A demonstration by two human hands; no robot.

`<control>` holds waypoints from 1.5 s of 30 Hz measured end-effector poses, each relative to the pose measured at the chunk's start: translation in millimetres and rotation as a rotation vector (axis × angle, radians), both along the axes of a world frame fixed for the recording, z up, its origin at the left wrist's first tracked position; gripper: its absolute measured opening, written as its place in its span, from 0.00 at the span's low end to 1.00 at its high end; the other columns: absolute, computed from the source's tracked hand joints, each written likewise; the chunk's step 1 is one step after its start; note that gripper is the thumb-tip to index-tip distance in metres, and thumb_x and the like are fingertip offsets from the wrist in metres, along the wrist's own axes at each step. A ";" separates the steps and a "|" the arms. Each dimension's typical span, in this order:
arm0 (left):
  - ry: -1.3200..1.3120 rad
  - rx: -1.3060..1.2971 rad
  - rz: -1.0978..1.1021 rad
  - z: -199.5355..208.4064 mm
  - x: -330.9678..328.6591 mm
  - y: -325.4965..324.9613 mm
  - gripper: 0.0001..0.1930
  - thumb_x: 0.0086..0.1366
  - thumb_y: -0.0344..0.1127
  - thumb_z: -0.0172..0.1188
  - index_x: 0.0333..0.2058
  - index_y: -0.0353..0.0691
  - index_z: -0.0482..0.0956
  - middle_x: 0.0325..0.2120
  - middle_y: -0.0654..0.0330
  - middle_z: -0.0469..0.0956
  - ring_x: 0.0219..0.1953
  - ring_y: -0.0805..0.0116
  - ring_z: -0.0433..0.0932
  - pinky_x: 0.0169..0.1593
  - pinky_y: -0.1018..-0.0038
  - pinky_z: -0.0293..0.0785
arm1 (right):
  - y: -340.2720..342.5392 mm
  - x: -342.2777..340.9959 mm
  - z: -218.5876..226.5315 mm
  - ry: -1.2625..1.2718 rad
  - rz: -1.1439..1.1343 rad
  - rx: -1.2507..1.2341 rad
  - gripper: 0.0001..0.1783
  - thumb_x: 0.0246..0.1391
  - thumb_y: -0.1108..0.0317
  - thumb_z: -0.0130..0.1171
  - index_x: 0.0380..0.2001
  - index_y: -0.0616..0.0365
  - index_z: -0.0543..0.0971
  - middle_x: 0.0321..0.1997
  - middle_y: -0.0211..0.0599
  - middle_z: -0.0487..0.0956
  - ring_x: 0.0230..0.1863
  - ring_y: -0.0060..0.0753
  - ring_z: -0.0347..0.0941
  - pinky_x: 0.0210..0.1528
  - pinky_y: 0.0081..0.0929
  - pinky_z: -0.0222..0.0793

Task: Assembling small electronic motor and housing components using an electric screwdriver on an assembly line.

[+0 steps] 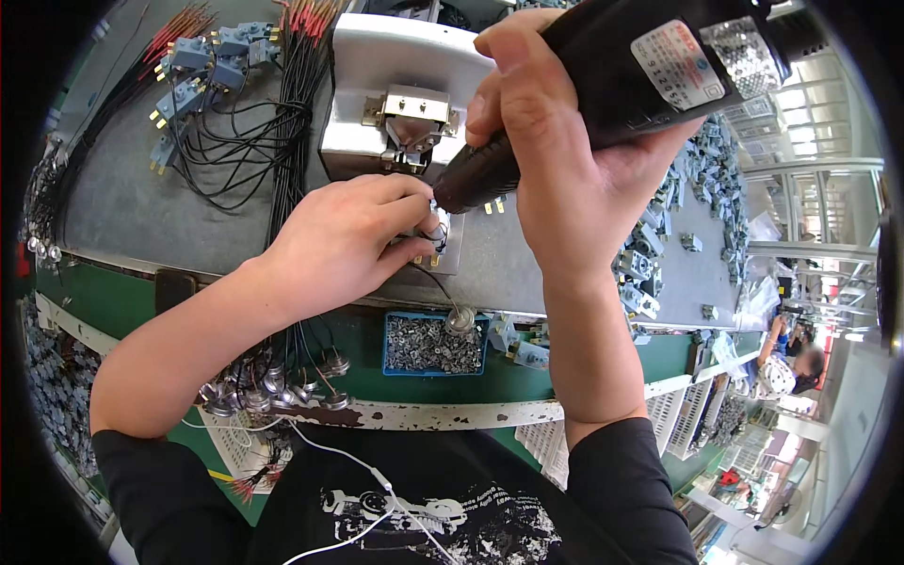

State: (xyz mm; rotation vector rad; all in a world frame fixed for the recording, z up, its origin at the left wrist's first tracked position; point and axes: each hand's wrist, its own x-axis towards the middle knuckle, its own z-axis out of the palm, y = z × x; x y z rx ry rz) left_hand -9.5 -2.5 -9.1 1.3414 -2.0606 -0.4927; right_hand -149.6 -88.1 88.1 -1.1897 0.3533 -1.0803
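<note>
My right hand (574,179): fingers wrapped round a black screwdriver (603,85). My left hand (344,240): fingers pinching a small part (435,231) at the worktop's (122,207) near edge; screw tray (433,344) below.

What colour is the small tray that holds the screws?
The tray is blue, seen best in the head view, below the left hand.
</note>
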 end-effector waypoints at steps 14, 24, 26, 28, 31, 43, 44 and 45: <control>-0.200 -0.287 -0.044 17.9 -7.3 0.8 0.11 0.57 0.35 0.69 0.37 0.43 0.79 0.43 0.62 0.79 0.45 0.59 0.80 0.46 0.64 0.76 | -3.2 -60.1 -6.6 -0.025 -0.032 0.079 0.22 0.61 0.77 0.66 0.55 0.61 0.69 0.38 0.42 0.82 0.30 0.26 0.80 0.28 0.24 0.77; -0.537 -0.045 -0.672 -8.3 -45.8 42.6 0.00 0.52 0.33 0.63 0.25 0.47 0.81 0.26 0.67 0.78 0.37 0.68 0.78 0.44 0.72 0.70 | -25.0 -60.6 0.6 -0.100 -0.233 -0.340 0.21 0.59 0.80 0.66 0.53 0.61 0.70 0.36 0.40 0.82 0.29 0.26 0.80 0.26 0.23 0.77; -0.459 -0.051 -0.621 -5.8 -42.8 41.1 0.01 0.53 0.33 0.63 0.26 0.46 0.81 0.27 0.66 0.79 0.38 0.68 0.78 0.44 0.71 0.71 | -30.4 -40.0 1.6 -0.119 -0.272 -0.426 0.21 0.58 0.80 0.67 0.52 0.61 0.71 0.36 0.40 0.82 0.28 0.26 0.80 0.26 0.23 0.76; -0.402 -0.012 -0.607 -11.5 -44.1 41.9 0.04 0.54 0.33 0.61 0.30 0.44 0.79 0.27 0.64 0.77 0.36 0.66 0.78 0.42 0.68 0.72 | -37.9 -16.3 0.4 -0.141 -0.310 -0.516 0.21 0.58 0.81 0.67 0.52 0.61 0.71 0.35 0.40 0.82 0.28 0.26 0.80 0.26 0.23 0.76; -0.342 0.024 -0.602 -9.9 -44.7 40.9 0.06 0.56 0.34 0.61 0.32 0.43 0.78 0.27 0.63 0.75 0.35 0.65 0.78 0.41 0.67 0.73 | -44.7 -1.5 4.4 -0.166 -0.361 -0.640 0.21 0.57 0.82 0.67 0.51 0.60 0.72 0.35 0.39 0.82 0.28 0.26 0.80 0.25 0.23 0.76; -0.241 0.083 -0.616 -8.4 -40.0 40.5 0.05 0.59 0.32 0.59 0.34 0.42 0.79 0.28 0.62 0.76 0.37 0.63 0.79 0.42 0.66 0.72 | -9.9 45.2 20.5 0.053 -0.330 -0.480 0.47 0.55 0.85 0.65 0.70 0.59 0.49 0.50 0.44 0.74 0.41 0.27 0.79 0.38 0.24 0.79; -0.226 0.089 -0.606 -9.5 -39.9 40.4 0.03 0.60 0.33 0.59 0.32 0.42 0.79 0.28 0.62 0.77 0.37 0.61 0.80 0.42 0.65 0.73 | -5.2 47.6 13.3 -0.044 -0.293 -0.432 0.42 0.58 0.80 0.66 0.69 0.60 0.53 0.52 0.46 0.75 0.42 0.28 0.79 0.39 0.26 0.79; -0.223 0.091 -0.602 -10.2 -39.2 40.5 0.03 0.60 0.33 0.59 0.32 0.42 0.79 0.28 0.62 0.77 0.37 0.61 0.80 0.42 0.65 0.73 | -3.3 46.3 10.1 -0.042 -0.288 -0.430 0.42 0.58 0.80 0.66 0.69 0.60 0.53 0.52 0.46 0.75 0.42 0.28 0.79 0.39 0.26 0.79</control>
